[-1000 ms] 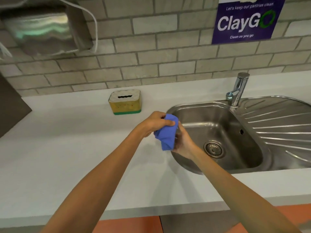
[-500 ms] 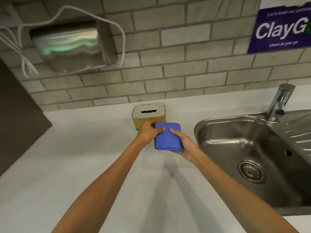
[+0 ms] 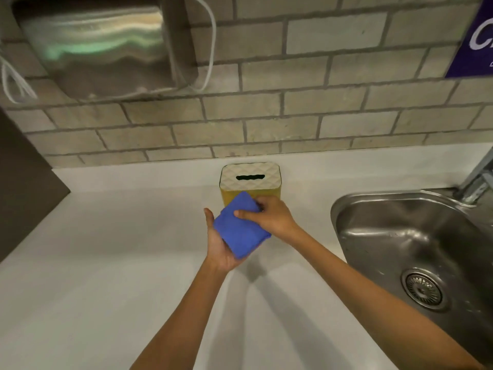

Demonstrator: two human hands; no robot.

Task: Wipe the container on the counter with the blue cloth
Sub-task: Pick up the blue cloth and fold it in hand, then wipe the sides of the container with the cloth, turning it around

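Observation:
The container (image 3: 250,178) is a yellow box with a white patterned lid and a dark slot, standing on the white counter (image 3: 112,263) against the brick wall. A folded blue cloth (image 3: 240,231) lies in the upturned palm of my left hand (image 3: 217,247), just in front of the container. My right hand (image 3: 269,216) presses on the cloth's top edge with fingers and thumb gripping it. The cloth's upper corner overlaps the container's front face; I cannot tell whether it touches.
A steel sink (image 3: 416,252) with a drain sits to the right, its tap (image 3: 477,180) at the frame edge. A steel dispenser (image 3: 104,46) with white cables hangs on the wall above left. A dark panel (image 3: 24,188) borders the counter's left side. A purple poster (image 3: 477,36) is top right.
Both hands carried the cloth from over the sink leftwards to just in front of the container. The cloth now lies flat in my left palm, with the right hand on top.

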